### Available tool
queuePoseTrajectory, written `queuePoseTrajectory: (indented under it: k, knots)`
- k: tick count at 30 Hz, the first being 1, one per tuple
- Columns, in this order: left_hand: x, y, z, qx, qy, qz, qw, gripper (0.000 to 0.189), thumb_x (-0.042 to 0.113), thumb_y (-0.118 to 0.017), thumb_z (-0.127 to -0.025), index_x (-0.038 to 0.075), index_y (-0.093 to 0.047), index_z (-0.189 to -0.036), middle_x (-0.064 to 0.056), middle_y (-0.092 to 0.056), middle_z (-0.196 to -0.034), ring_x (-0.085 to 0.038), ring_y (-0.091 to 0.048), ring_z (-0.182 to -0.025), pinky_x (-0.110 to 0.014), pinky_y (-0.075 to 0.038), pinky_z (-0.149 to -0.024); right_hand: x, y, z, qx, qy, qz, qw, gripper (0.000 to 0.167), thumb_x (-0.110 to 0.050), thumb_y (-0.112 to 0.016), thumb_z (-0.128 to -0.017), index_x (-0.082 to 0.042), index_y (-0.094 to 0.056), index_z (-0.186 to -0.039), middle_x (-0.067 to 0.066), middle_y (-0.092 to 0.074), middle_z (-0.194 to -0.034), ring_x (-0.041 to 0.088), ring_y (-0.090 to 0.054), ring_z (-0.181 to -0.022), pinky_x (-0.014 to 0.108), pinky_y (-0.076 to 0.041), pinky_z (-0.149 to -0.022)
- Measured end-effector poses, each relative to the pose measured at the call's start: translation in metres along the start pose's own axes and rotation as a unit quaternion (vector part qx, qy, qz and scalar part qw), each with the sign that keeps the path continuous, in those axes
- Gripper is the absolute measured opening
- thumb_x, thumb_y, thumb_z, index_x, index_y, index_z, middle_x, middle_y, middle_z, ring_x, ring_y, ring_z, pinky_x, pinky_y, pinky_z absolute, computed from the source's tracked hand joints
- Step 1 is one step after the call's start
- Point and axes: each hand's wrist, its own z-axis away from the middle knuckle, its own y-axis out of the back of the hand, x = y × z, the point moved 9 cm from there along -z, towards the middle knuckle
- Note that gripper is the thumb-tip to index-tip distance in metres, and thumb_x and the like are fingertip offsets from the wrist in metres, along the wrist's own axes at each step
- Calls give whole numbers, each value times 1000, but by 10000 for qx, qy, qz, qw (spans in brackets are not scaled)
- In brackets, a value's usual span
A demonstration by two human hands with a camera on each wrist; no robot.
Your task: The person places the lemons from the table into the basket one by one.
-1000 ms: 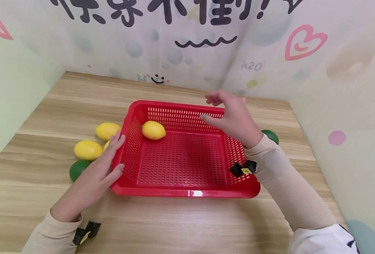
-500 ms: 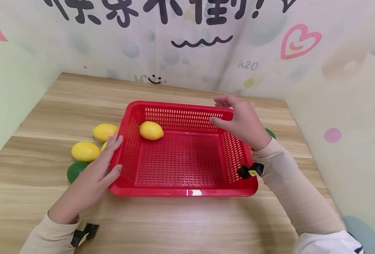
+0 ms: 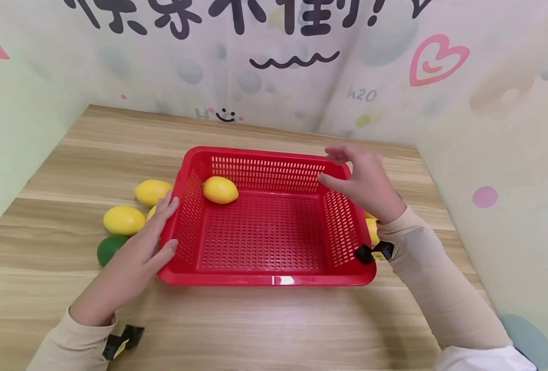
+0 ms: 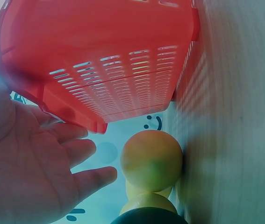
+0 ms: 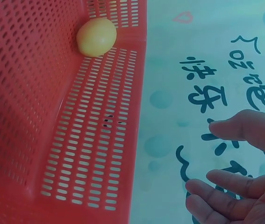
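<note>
Basket, head view: I find the red, slotted plastic basket [image 3: 264, 281] on the wood-grain table [image 3: 264, 330], one yellow oval lemon [image 3: 220, 190] in its far left corner.
Left hand [image 3: 136, 257], head view: fingers extended along the left rim, presumably steadying it.
Right hand [image 3: 367, 184], head view: loosely curved by the far right corner.
Left hand, left wrist: unclenched; contact unclear; smooth yellowish round fruit [image 4: 151, 158] outside the basket.
Right hand, right wrist: relaxed, grasping nothing, apart from the basket.

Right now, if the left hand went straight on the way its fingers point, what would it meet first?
Probably the red basket: the left hand is at its left rim, perhaps touching, though depth is hard to judge.
</note>
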Motion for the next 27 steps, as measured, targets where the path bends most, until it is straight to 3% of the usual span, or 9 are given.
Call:
queuePoseTrajectory:
  k: [9, 27]
  knots:
    - [-1, 1, 0, -3, 22, -3, 10000, 75, 15, -53, -106, 16, -10, -167, -4, -1, -173, -34, -8, -158, -71, -40, -104, 9, 4, 6, 33, -73, 28, 10000, 55, -19, -79, -91, 0, -59, -139, 20, -66, -129, 37, -58, -118, 54, -49, -100]
    - [-1, 0, 0, -6, 34, 29, 10000, 76, 16, -54, -106, 18, -9, -167, -3, -1, -173, -34, -8, -158, -71, -40, -104, 23, 11, 15, 104, -285, 33, 9995, 55, -16, -79, -90, 0, -59, -138, 19, -66, -126, 34, -58, -117, 56, -50, -100]
